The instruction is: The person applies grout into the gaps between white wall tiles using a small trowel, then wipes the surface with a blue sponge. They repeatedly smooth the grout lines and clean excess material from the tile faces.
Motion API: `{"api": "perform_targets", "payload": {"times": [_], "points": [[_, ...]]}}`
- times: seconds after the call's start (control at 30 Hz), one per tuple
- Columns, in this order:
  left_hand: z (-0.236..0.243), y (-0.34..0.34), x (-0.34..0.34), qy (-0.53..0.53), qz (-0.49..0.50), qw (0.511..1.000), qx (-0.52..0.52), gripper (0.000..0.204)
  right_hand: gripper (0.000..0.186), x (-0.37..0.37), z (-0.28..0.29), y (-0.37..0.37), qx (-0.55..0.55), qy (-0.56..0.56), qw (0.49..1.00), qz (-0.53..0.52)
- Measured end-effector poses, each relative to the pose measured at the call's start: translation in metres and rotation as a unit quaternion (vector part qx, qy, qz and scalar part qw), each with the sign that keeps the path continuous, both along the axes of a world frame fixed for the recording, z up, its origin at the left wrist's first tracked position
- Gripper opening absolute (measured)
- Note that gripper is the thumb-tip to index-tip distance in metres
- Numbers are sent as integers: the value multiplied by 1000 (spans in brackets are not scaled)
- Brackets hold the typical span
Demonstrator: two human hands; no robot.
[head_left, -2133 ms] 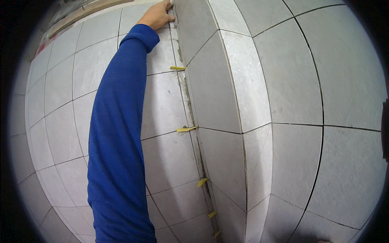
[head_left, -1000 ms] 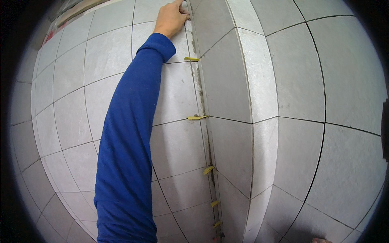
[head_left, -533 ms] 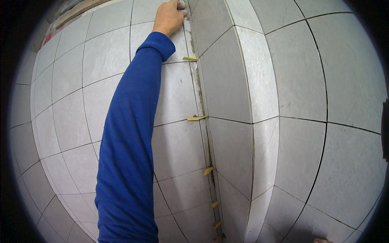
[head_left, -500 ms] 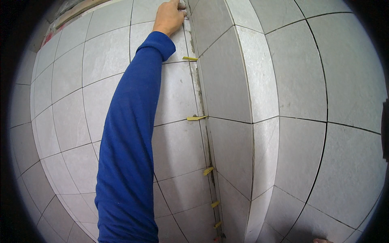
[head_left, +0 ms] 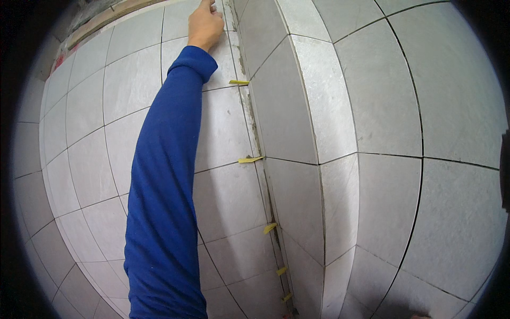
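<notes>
My left hand (head_left: 206, 24), in a blue sleeve, reaches up to the top edge of the view. It lies against the pale grey wall tiles (head_left: 226, 127), just left of the inside corner. Its fingers are bent, one pointing upward, with the tips partly cut off; what they hold, if anything, is hidden. Below it, a yellow wedge (head_left: 239, 82) sticks out of a tile joint, and another yellow wedge (head_left: 249, 159) sits one joint lower. Only a sliver of my right hand (head_left: 421, 317) shows at the bottom right edge, its fingers out of sight.
A narrow rough strip (head_left: 254, 125) runs down the corner between the tiled walls. Further down stands another yellow wedge (head_left: 270, 228), with more beneath. To the right, a tiled column face (head_left: 281, 101) juts out. A wooden strip (head_left: 103, 21) lies along the upper left.
The whole view has shifted a little, so the wall and corner appear further left. My left hand has moved slightly up the wall, away from the top wedge.
</notes>
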State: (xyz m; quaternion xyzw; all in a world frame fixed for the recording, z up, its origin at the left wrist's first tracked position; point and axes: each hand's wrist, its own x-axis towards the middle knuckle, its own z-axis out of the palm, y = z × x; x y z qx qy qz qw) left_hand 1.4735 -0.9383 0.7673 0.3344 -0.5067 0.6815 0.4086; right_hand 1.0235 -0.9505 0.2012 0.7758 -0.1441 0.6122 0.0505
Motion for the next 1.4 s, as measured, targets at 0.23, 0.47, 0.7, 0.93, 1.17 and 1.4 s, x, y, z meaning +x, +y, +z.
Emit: {"api": "perform_targets", "payload": {"times": [0.23,0.47,0.7,0.93,1.17,1.4], "points": [[37,-3,17,78,-353,901,238,67,55,-12,-2,0,15,53,998,22],[9,-9,-2,85,-299,921,233,72,35,-18,-13,-10,182,103,972,110],[-24,-7,-21,108,-280,923,239,68,35,-6,-17,-2,219,105,970,32],[-69,-6,-16,113,-225,947,201,62,21,-4,-19,-19,-86,5,995,53],[-105,6,-13,147,-205,936,247,65,30,-20,-31,-14,9,0,992,122],[-154,27,-14,158,-242,943,165,60,37,-13,-34,-15,5,-22,987,157]]}}
